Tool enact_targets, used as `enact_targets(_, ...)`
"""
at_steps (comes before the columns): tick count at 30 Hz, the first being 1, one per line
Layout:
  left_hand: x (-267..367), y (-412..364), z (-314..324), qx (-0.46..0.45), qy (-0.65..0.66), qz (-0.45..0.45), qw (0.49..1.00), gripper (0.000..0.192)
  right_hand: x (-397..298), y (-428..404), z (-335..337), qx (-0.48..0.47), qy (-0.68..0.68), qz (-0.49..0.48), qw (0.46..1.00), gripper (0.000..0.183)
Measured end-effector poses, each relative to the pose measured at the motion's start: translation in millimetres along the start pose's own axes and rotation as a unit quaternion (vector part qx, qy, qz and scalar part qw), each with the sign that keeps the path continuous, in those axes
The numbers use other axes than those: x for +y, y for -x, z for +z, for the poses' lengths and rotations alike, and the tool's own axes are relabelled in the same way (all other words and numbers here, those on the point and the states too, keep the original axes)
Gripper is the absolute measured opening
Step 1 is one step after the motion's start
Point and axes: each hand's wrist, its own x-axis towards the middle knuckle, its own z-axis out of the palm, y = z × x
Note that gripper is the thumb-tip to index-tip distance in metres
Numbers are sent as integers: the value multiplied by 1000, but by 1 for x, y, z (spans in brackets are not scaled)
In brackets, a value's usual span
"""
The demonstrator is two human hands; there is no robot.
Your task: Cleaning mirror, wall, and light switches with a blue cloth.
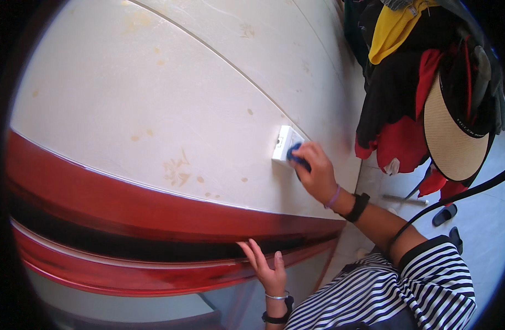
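Note:
My right hand [314, 167] grips a small dark blue object, perhaps a cloth or scrubber [294, 153], and presses it to the side of a white socket box [282, 142] on the pale tiled wall. The hand is slightly blurred and hides part of the blue object. Lower down, my left hand [269, 270] has its fingers spread and holds nothing. Its fingertips are at the black band [153, 245] of a glossy red piece of furniture [153, 276]; whether they touch it cannot be told.
Red, black and yellow clothes [401, 136] hang at the right with a straw sun visor [450, 132]. Dark slippers [444, 215] and a rod [405, 200] lie on the tiled floor. A black cable [454, 198] runs by my right arm. The wall bears a faint floral pattern.

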Motion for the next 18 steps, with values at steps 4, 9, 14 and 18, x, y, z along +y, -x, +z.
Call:
enact_targets(4, -2, -5, 5, -1, 2, 3, 1000, 66, 16, -17, 0, -15, 16, -23, 999, 13)
enact_targets(9, 2, -3, 2, -7, -3, 3, 1000, 66, 9, -23, -1, 27, 71, -16, 997, 16)
enact_targets(14, 3, 3, -13, 20, 58, -22, 998, 68, -18, -5, 2, -60, -6, -53, 997, 15)
enact_targets(18, 7, 2, -11, 10, 71, -18, 997, 68, 5, -35, -2, 36, 31, 46, 998, 10)
